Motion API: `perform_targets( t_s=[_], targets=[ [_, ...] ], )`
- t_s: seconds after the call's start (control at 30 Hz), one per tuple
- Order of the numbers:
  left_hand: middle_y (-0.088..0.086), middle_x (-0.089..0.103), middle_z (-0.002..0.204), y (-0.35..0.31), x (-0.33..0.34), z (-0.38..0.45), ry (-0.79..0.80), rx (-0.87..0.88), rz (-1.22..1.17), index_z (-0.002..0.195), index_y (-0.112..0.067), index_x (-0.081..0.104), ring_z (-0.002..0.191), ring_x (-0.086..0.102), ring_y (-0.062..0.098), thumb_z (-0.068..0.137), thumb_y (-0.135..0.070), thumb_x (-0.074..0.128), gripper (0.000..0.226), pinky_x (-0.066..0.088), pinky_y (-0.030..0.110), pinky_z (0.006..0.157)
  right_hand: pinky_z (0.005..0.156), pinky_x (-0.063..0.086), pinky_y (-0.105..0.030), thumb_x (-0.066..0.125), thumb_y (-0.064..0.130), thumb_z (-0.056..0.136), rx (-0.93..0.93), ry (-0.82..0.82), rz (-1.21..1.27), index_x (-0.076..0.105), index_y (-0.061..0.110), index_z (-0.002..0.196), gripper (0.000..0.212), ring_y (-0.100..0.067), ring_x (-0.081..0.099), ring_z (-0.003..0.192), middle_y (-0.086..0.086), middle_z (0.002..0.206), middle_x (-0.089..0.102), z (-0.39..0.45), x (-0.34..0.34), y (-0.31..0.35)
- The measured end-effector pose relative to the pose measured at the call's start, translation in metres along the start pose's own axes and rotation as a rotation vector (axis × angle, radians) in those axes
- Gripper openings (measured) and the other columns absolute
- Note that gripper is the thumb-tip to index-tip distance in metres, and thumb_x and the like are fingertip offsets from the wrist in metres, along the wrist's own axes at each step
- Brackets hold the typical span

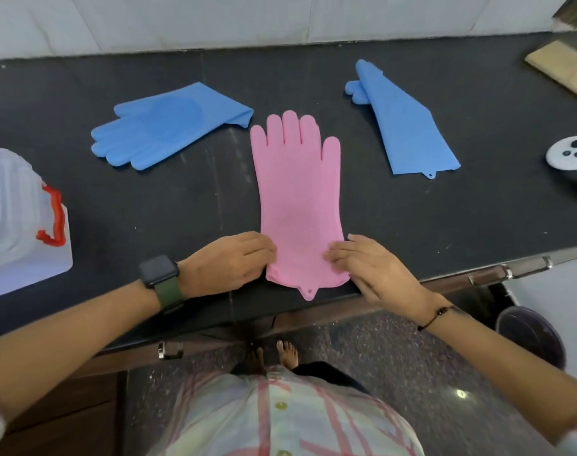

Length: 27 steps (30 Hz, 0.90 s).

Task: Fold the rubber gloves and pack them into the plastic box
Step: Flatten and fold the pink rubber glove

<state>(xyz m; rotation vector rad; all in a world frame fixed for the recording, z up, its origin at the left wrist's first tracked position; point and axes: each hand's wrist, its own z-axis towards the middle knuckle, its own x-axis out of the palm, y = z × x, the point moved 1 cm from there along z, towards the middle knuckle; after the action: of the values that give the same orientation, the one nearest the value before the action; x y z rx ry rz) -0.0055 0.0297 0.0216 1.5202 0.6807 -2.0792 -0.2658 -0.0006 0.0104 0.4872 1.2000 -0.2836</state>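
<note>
A pink rubber glove (297, 192) lies flat on the black counter (412, 218), fingers pointing away, cuff at the near edge. My left hand (229, 261) pinches the cuff's left side and my right hand (372, 264) grips its right side. One blue glove (162, 125) lies flat at the back left, palm texture up. A second blue glove (402, 123) lies at the back right, partly folded lengthwise. The clear plastic box (20, 222) with a red latch stands at the left edge, lid on.
A white controller (570, 154) rests at the right edge of the counter. A wooden board (563, 69) sits at the far right corner. A dark bucket (530, 334) stands on the floor to the right, below the counter edge.
</note>
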Motion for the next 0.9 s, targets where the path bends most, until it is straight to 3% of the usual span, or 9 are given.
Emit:
perform_targets(
  t_s=[0.1,0.17,0.23,0.3,0.43,0.53,0.63,0.77,0.9],
  targets=[
    [0.014,0.070,0.083,0.002,-0.001,0.000,-0.070,-0.365,-0.318,0.092,0.002,0.065,0.071,0.067,0.026,0.089,-0.021,0.038,0.036,0.051,0.036,0.070,0.100,0.045,-0.039,0.038,-0.002,0.087,0.256,-0.072,0.284,0.066,0.000,0.092,0.029,-0.030,0.069,0.091,-0.015,0.096,0.071,0.010,-0.008,-0.001],
    [0.011,0.060,0.070,0.007,-0.002,0.005,-0.153,-0.570,-0.494,0.089,0.000,0.054,0.053,0.054,0.024,0.094,-0.018,0.039,0.023,0.045,0.031,0.052,0.075,0.049,-0.034,0.041,-0.001,0.091,0.423,-0.152,0.471,0.062,0.002,0.093,0.021,-0.034,0.064,0.073,-0.018,0.083,0.067,0.025,-0.016,-0.006],
    [0.019,0.061,0.075,0.014,-0.003,0.016,-0.231,-0.717,-0.591,0.093,0.000,0.047,0.056,0.056,0.032,0.098,-0.012,0.035,0.018,0.048,0.033,0.051,0.059,0.041,-0.036,0.041,0.006,0.097,0.535,-0.229,0.561,0.056,0.008,0.090,0.017,-0.035,0.052,0.063,-0.024,0.075,0.058,0.046,-0.022,-0.013],
    [0.023,0.063,0.091,0.024,-0.005,0.028,-0.275,-0.858,-0.703,0.100,0.001,0.045,0.072,0.065,0.031,0.099,-0.016,0.031,0.022,0.058,0.039,0.059,0.057,0.035,-0.030,0.039,0.010,0.098,0.617,-0.274,0.589,0.053,0.008,0.088,0.018,-0.029,0.043,0.063,-0.028,0.077,0.053,0.068,-0.024,-0.023],
    [0.007,0.062,0.094,0.047,0.000,0.047,-0.256,-1.204,-0.942,0.088,-0.009,0.047,0.070,0.064,0.016,0.096,-0.020,0.034,0.018,0.053,0.019,0.046,0.051,0.031,-0.018,0.037,0.007,0.095,0.781,-0.192,0.523,0.056,0.000,0.099,0.020,-0.019,0.043,0.066,-0.018,0.076,0.052,0.096,-0.010,-0.045],
    [0.007,0.062,0.091,0.055,0.006,0.052,-0.227,-1.356,-1.016,0.087,-0.011,0.052,0.067,0.063,0.017,0.093,-0.017,0.041,0.014,0.049,0.016,0.039,0.054,0.033,-0.028,0.041,0.002,0.090,0.827,-0.175,0.414,0.055,-0.002,0.107,0.023,-0.021,0.043,0.060,-0.010,0.065,0.048,0.103,0.002,-0.051],
    [0.008,0.062,0.088,0.054,0.008,0.052,-0.223,-1.319,-0.869,0.092,-0.011,0.048,0.063,0.063,0.017,0.091,-0.016,0.047,0.005,0.051,0.022,0.041,0.055,0.039,-0.034,0.044,0.003,0.086,0.821,-0.142,0.219,0.052,0.002,0.108,0.024,-0.026,0.046,0.057,-0.003,0.056,0.043,0.103,0.009,-0.052],
    [0.008,0.059,0.089,0.047,0.007,0.048,-0.176,-1.132,-0.310,0.111,-0.013,0.040,0.065,0.060,0.025,0.088,-0.017,0.052,0.026,0.053,0.039,0.060,0.051,0.040,-0.033,0.048,0.011,0.086,0.760,-0.084,0.051,0.044,0.008,0.114,0.029,-0.029,0.053,0.058,-0.010,0.072,0.056,0.095,0.009,-0.052],
    [0.021,0.059,0.115,0.049,0.000,0.040,-0.141,-0.555,0.096,0.112,-0.002,0.057,0.094,0.061,0.037,0.083,0.001,0.056,0.029,0.053,0.047,0.080,0.065,0.053,-0.037,0.055,0.007,0.086,0.303,-0.090,-0.155,0.057,0.002,0.113,0.028,-0.035,0.060,0.087,-0.017,0.103,0.063,0.086,-0.004,-0.055]
  ],
)
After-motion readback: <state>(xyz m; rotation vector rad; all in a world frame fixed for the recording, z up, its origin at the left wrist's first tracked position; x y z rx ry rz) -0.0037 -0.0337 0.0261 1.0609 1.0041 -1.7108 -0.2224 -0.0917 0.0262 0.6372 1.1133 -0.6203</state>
